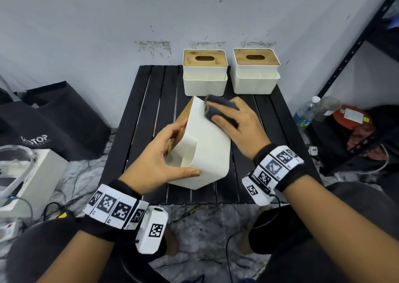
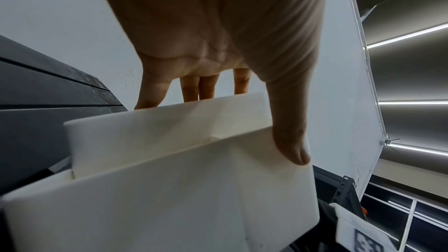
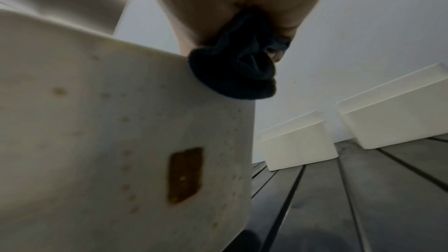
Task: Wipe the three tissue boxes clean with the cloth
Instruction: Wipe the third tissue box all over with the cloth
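Fingers of the left hand [image 1: 160, 153] curled round the near end of the tilted tissue box [image 1: 207, 144] in the head view, the thumb [image 1: 185, 172] laid along its white side and the other fingers wrapped over its wooden lid face, so that the hand gripped the box above the black slatted table [image 1: 138, 114]. On the same box the right hand [image 1: 239, 125] pressed a dark cloth [image 1: 218, 108] against the upper far corner, its fingers folded round the bunched fabric. Two more tissue boxes, the left rear box [image 1: 205, 73] and the right rear box [image 1: 255, 72], stood upright side by side at the far edge of the table against the wall, each with a wooden lid and an oval slot, near each other but apart. Black bags [image 1: 64, 118] lay on the floor to the left, and a plastic bottle [image 1: 305, 112] lay by a metal shelf to the right. From the left wrist, the thumb [image 2: 290, 141] lay flat on the white wall of the held box [image 2: 169, 189], while the fingertips [image 2: 150, 95] dropped out of sight behind its raised edge. From the right wrist, the cloth [image 3: 237, 64] sat crumpled in the grasp of the hand [image 3: 218, 3], touching the top corner of the box [image 3: 109, 131], whose underside showed a small brown patch; the picture was blurred. Beyond it the two other boxes [image 3: 298, 145] rested on the slats.
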